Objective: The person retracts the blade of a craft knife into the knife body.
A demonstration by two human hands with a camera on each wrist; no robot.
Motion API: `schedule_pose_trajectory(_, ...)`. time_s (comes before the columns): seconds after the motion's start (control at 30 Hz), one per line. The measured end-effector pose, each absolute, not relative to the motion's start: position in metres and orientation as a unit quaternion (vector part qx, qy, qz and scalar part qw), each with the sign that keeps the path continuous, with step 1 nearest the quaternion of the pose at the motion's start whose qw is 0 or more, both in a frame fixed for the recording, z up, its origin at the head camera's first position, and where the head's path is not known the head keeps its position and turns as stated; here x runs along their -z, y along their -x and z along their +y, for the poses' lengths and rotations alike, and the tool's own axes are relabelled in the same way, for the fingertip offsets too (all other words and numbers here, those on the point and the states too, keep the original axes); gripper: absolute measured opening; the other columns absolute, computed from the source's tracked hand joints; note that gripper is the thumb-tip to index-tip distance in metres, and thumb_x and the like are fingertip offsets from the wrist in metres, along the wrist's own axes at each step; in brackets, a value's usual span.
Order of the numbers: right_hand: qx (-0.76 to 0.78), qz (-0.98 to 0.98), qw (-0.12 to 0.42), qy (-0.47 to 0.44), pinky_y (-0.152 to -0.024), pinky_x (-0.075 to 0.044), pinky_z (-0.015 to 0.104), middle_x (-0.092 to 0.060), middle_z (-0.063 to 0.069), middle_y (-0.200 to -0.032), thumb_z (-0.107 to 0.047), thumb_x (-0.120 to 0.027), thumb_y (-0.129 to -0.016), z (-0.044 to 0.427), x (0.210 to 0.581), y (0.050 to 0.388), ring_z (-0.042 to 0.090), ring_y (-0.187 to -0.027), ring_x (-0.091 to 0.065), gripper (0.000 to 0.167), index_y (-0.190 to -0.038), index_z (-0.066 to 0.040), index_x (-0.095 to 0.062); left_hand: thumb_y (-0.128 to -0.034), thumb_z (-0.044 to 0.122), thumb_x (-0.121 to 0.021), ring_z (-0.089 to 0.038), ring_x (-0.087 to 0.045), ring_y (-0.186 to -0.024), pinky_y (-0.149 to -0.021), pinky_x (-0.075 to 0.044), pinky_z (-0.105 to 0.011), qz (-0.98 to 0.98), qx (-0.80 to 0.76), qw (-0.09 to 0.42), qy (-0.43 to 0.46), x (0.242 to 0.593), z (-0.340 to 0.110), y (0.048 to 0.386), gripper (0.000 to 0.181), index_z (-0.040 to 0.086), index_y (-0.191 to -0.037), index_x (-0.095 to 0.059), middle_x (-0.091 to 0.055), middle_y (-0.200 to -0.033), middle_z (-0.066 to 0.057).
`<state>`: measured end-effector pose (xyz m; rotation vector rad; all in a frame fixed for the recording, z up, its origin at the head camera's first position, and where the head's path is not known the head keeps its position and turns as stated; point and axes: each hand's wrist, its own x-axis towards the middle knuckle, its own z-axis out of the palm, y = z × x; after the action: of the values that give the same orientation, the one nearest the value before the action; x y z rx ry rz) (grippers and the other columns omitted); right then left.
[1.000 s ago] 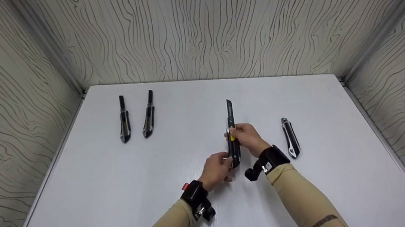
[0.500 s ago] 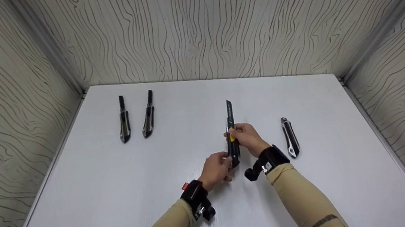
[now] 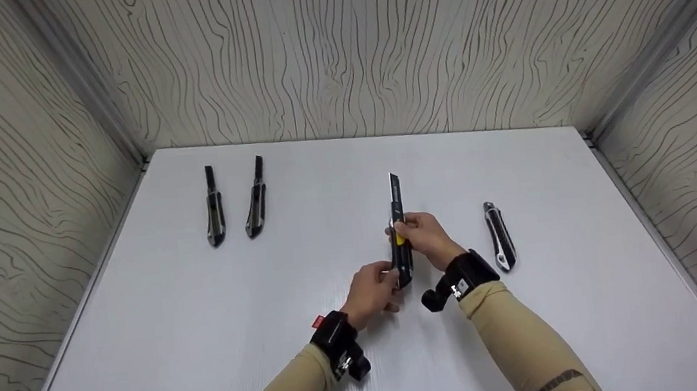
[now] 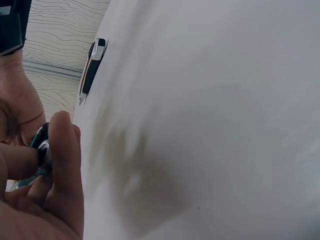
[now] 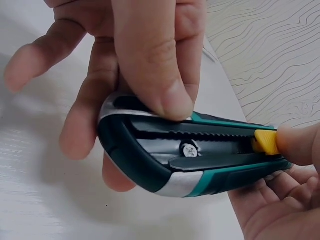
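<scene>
Both hands hold one dark green and black utility knife above the white table, its blade extended toward the back wall. My left hand pinches the knife's rear end between thumb and fingers. Farther up the handle, my right hand grips it, thumb on the yellow slider. The right wrist view shows the slider near the front of the toothed slot, with a screw in the handle. In the left wrist view, fingers of my left hand hide most of the knife.
Two more utility knives lie at the table's back left, blades out and pointing backward. Another knife lies to the right of my right hand, no blade visible. Wood-patterned walls enclose the table's back and sides.
The held knife's blade has tilted slightly, and its edge now looks brighter. Both hands keep nearly the same place and grip.
</scene>
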<state>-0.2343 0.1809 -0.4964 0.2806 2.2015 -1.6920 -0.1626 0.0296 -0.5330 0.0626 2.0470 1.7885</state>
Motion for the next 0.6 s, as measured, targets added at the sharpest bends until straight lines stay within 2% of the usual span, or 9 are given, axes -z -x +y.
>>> schedule_pose_trajectory(0.17, 0.608, 0.770, 0.166, -0.097, -0.098, -0.050, 0.033, -0.066, 0.017, -0.125, -0.014, -0.049, -0.102, 0.1812, 0.4938, 0.2332, 0.019, -0.109, -0.063, 0.034, -0.131, 0.002, -0.053, -0.1027, 0.019, -0.047, -0.023, -0.070, -0.083, -0.057, -0.060, -0.030, 0.715, -0.658, 0.233, -0.025, 0.5370, 0.0283, 0.1604, 0.033, 0.000, -0.128, -0.056, -0.069, -0.101, -0.017)
schedule_pose_trajectory(0.3, 0.621, 0.760, 0.167, -0.092, -0.099, -0.050, 0.034, -0.065, 0.017, -0.126, -0.016, -0.049, -0.102, 0.1822, 0.4946, 0.2333, 0.020, -0.112, -0.063, 0.035, -0.132, 0.003, -0.052, -0.1040, 0.020, -0.044, -0.023, -0.070, -0.088, -0.061, -0.061, -0.031, 0.699, -0.672, 0.241, -0.033, 0.5381, 0.0282, 0.1594, 0.031, -0.001, -0.122, -0.059, -0.070, -0.103, -0.018)
schedule_pose_trajectory(0.4, 0.629, 0.751, 0.177, -0.095, -0.096, -0.051, 0.033, -0.065, 0.016, -0.126, -0.021, -0.048, -0.103, 0.1829, 0.4970, 0.2331, 0.018, -0.107, -0.064, 0.036, -0.132, 0.000, -0.053, -0.1040, 0.020, -0.045, -0.024, -0.070, -0.089, -0.063, -0.061, -0.031, 0.691, -0.682, 0.238, -0.035, 0.5378, 0.0288, 0.1585, 0.029, -0.001, -0.117, -0.060, -0.071, -0.103, -0.019)
schedule_pose_trajectory(0.6, 0.640, 0.735, 0.198, -0.109, -0.091, -0.054, 0.033, -0.066, 0.016, -0.124, -0.035, -0.046, -0.103, 0.1834, 0.5018, 0.2317, 0.016, -0.097, -0.068, 0.045, -0.130, 0.000, -0.054, -0.1040, 0.022, -0.045, -0.022, -0.071, -0.087, -0.064, -0.061, -0.031, 0.692, -0.683, 0.231, -0.032, 0.5376, 0.0297, 0.1579, 0.030, 0.000, -0.117, -0.060, -0.071, -0.103, -0.017)
